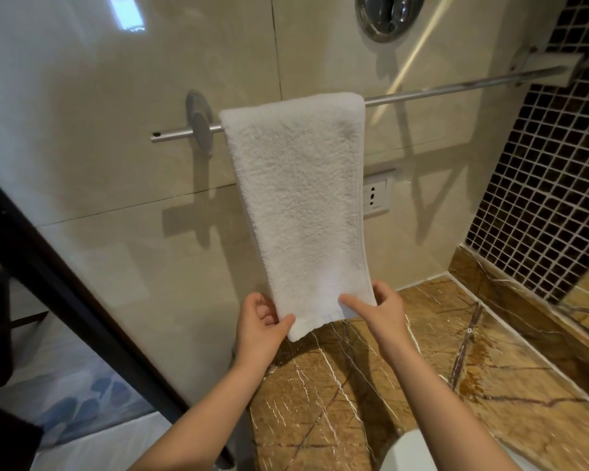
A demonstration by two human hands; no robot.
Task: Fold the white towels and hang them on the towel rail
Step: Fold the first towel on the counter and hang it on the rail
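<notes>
The folded white towel hangs draped over the towel rail, its fold lying on the bar near the rail's left end and its long front panel dropping straight down to the hands. The left hand pinches the towel's lower left corner, thumb on the front face and the other fingers curled in behind it. The right hand grips the lower right corner: one digit lies flat across the front, pointing toward the left hand, while the rest wrap around the right edge. Between the two hands the bottom hem slants, lower on the left-hand side.

Above the hands, the rail runs up and to the right to a square wall bracket; a round bracket holds it just left of the towel. Above the right hand, just beside the towel's right edge, a wall socket sits in the cream tiles. Under both forearms lies a brown veined marble counter. Well to the right of the right hand is a dark mosaic wall. Left of the left arm runs a dark door frame.
</notes>
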